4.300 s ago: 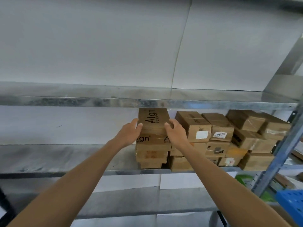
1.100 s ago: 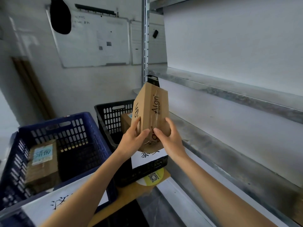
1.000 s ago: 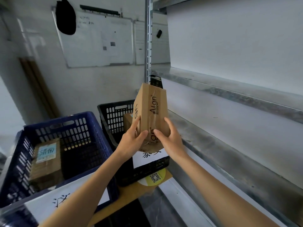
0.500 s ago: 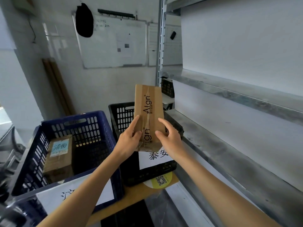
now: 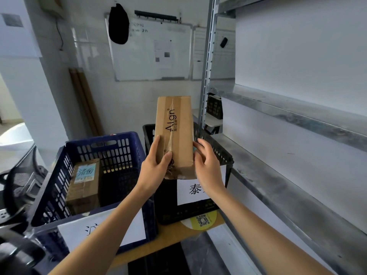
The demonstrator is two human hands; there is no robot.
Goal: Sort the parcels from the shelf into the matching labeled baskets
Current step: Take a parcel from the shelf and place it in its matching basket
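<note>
Over the black basket (image 5: 219, 149), the left hand (image 5: 156, 165) grips the lower left edge of the parcel (image 5: 174, 124), thumb pressed on the taped front face and fingers curled behind it. The right hand (image 5: 208, 167) lies against the lower right edge of the same parcel, fingers loosely spread and only slightly bent; it appears to steady rather than clamp. The parcel is a long brown carton held upright, clear of the black basket and above its near rim, with the taped seam and a printed brand name toward the camera. No destination label is visible on this face. The front wall of the black basket carries a white sign (image 5: 193, 192), partly covered by the right wrist, so only one character can be read. Left of the black basket, close alongside, stands a blue basket (image 5: 103, 138) with its own white sign (image 5: 133, 229), largely hidden by the left forearm; inside it lies one carton (image 5: 82, 193) bearing a pale blue label. Both baskets rest on a wooden bench (image 5: 172, 235). Right of the black basket runs the grey metal shelf (image 5: 278, 175). Assessment: the step in hand is identification; the parcel is off the shelf but not yet assigned. The next move calls for turning the carton until its destination label shows, comparing it with the two signs, then lowering it into the matching basket. A firmer right-hand hold is advisable before rotating.
</note>
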